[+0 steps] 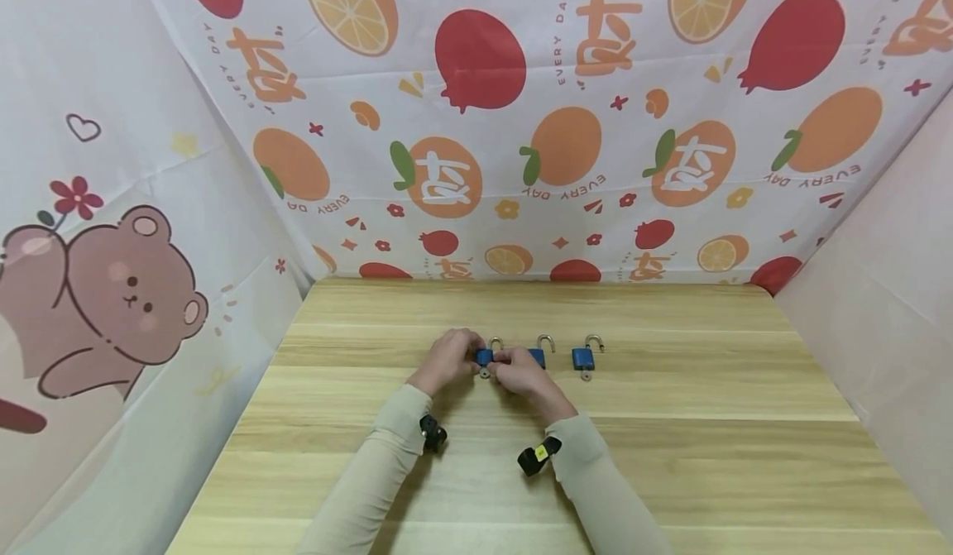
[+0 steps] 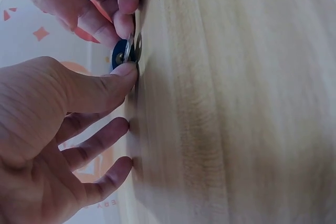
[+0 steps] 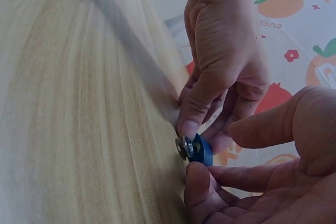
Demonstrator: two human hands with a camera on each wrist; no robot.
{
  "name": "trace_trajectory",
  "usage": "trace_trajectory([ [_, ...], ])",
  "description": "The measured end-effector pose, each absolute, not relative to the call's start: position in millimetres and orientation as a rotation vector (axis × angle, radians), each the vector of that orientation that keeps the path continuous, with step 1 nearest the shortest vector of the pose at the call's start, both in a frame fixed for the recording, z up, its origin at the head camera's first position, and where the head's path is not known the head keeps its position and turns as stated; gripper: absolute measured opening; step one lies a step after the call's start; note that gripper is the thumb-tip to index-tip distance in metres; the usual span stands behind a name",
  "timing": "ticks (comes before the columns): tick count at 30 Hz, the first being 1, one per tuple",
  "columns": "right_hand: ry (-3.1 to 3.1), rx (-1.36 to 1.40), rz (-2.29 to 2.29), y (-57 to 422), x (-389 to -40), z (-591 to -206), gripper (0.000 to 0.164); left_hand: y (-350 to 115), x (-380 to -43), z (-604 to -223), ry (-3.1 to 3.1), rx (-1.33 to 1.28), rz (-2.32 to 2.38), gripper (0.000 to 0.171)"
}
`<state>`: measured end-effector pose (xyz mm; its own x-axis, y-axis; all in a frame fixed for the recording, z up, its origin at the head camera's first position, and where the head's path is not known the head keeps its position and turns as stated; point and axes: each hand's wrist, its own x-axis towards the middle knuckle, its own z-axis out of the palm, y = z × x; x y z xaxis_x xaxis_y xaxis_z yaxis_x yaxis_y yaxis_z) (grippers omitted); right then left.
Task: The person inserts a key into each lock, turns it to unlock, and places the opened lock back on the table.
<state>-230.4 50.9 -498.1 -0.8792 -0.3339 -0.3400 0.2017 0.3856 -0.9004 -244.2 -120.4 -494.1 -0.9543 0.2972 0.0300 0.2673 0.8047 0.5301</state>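
Three blue padlocks stand in a row on the wooden table, each with its silver shackle raised. Both hands meet at the leftmost padlock [image 1: 485, 356]. From its left side my left hand [image 1: 452, 356] pinches the body, its thumb near the silver key [image 3: 187, 146] in the keyhole end. My right hand [image 1: 521, 370] holds the lock's other side with bent fingers; its thumb tip looks apart in the right wrist view. Fingers partly cover the lock [image 2: 119, 56] in the left wrist view. Behind the right hand, the middle padlock [image 1: 538, 358] is half hidden.
The rightmost padlock [image 1: 583, 359] lies beyond the right hand, a key [image 1: 586, 375] at its lower end. The wooden tabletop [image 1: 707, 456] meets a fruit-print cloth [image 1: 558, 232] at the back. A bear-print cloth [image 1: 246, 356] hangs at the left.
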Motion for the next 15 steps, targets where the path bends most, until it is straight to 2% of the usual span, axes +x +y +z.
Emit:
trace_trajectory([
  [3, 2.166, -0.100, -1.519, 50.5, -229.6, -498.7, 0.041, -120.6, -243.7, -494.4, 2.931, 0.457, 0.848, 0.025],
  [5, 2.160, -0.096, -1.524, 50.3, -229.5, -498.9, 0.040, -120.8, -243.4, -494.4, 2.925, 0.458, 0.849, 0.026],
  [11, 2.161, -0.112, -1.530, 51.1, -229.1, -498.5, 0.027, -121.0, -241.9, -493.3, 2.927, 0.473, 0.855, 0.027],
  [15, 2.164, -0.114, -1.528, 51.1, -228.1, -496.8, 0.025, -121.1, -240.5, -492.5, 2.930, 0.466, 0.864, 0.027],
])
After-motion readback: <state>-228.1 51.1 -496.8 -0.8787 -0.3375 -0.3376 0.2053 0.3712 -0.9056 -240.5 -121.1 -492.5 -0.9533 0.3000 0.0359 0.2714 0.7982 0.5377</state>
